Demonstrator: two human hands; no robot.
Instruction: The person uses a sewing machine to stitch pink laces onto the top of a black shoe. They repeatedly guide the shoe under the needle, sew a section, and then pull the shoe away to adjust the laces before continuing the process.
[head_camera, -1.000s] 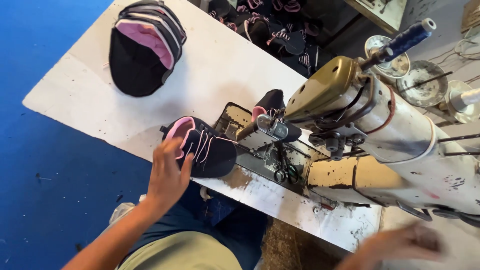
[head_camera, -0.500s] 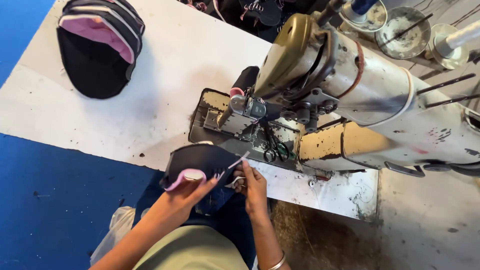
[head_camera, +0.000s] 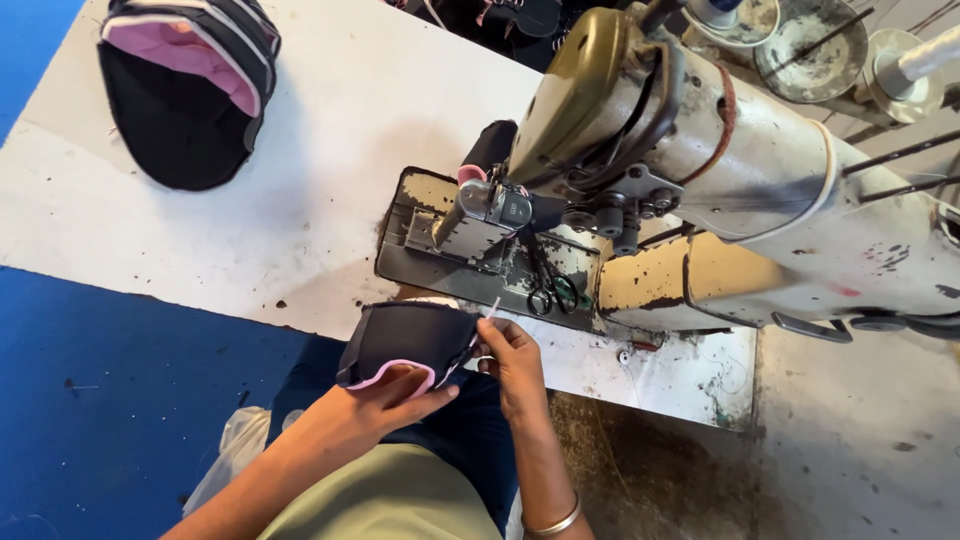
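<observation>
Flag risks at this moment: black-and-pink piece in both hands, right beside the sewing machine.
1. The right hand pinches a thin white thread or strip at the edge of the shoe upper piece; a hard tug might distort the seam.
2. Scissors lie open-handled on the machine bed close to both hands; a snag seems possible.
3. The left hand grips only the pink edge, so the piece might slip.

A stitching workshop: a worn industrial sewing machine on a stained white worktable, stacked shoe uppers.
</observation>
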